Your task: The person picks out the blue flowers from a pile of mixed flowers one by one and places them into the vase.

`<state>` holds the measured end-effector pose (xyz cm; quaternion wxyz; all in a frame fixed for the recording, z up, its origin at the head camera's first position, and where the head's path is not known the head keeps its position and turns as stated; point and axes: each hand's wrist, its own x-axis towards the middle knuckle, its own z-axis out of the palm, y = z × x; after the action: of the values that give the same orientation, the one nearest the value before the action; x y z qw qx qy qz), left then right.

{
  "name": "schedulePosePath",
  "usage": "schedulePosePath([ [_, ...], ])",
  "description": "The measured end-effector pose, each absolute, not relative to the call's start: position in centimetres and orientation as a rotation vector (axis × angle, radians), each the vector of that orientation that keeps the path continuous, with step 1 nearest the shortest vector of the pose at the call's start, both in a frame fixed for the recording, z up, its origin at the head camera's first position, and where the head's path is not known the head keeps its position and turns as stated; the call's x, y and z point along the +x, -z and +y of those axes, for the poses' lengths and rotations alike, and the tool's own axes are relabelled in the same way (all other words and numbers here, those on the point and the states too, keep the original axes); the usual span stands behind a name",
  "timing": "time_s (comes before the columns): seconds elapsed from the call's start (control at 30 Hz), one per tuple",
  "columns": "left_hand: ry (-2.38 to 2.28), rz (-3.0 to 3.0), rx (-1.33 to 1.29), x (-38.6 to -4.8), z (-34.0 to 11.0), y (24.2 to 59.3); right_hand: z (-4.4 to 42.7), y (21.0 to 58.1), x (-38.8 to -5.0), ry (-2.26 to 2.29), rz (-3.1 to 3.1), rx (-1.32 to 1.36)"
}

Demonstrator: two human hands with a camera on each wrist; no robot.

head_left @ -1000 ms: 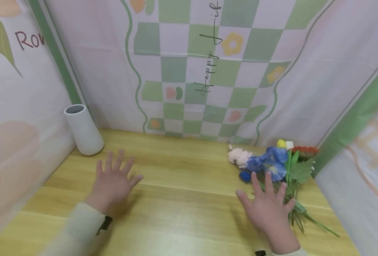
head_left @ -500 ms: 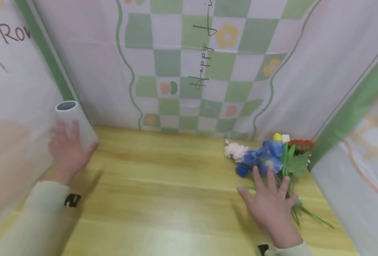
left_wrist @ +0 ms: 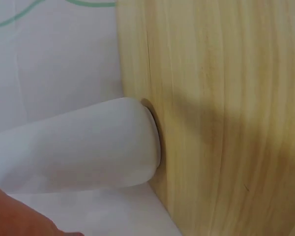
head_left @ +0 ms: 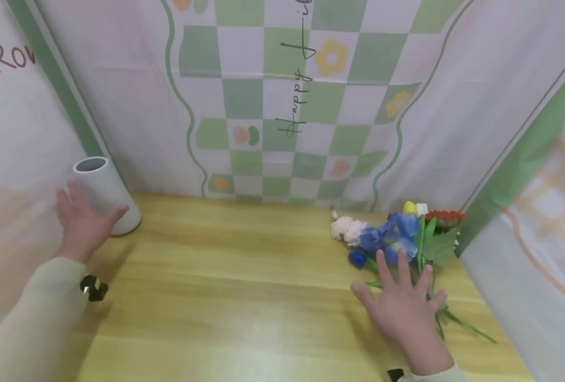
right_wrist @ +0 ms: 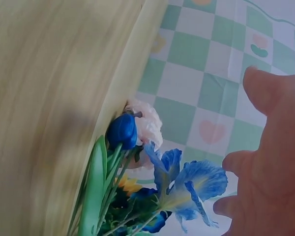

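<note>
A white vase stands upright at the back left of the wooden table. Just in front of it my left hand is raised, thumb out to the right and fingers spread around its near side. In the left wrist view, the smooth lower body of the vase shows between my thumb and a fingertip; I cannot tell whether they touch it. My right hand hovers over the stems of a bunch of artificial flowers, its fingers spread and holding nothing. The bunch has a blue iris, a blue tulip and a pale pink bloom.
The wooden table meets a green-and-white checked cloth hanging at the back. Cloth walls also stand at the left and right sides. A red flower and a yellow bud lie at the far end of the bunch.
My left hand has moved left from the table to the vase, then drifted slightly further left. My right hand has stayed spread over the flower stems. The head view has shifted a little.
</note>
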<state>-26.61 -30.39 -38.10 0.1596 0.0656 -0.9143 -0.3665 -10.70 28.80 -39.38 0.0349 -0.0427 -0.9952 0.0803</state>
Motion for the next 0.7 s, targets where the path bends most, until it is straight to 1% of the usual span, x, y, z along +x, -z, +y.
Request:
schedulePosePath([
  [0.2, 1.288, -2.499, 0.227, -28.7, -31.0, 38.1, 29.1, 39.2, -10.9, -0.221, -3.042, -0.132],
  [0.37, 1.482, -2.426, 0.266, -29.6, -31.4, 38.1, 29.2, 39.0, -11.0, -0.208, -3.033, -0.135],
  [0.53, 1.517, -2.418, 0.287, -30.2, -31.5, 38.0, 29.4, 38.9, -10.9, -0.197, -3.041, -0.138],
  [0.7, 1.475, -2.436, 0.32, -30.4, -31.5, 37.1, 29.4, 38.7, -11.2, -0.2, -3.04, -0.125],
])
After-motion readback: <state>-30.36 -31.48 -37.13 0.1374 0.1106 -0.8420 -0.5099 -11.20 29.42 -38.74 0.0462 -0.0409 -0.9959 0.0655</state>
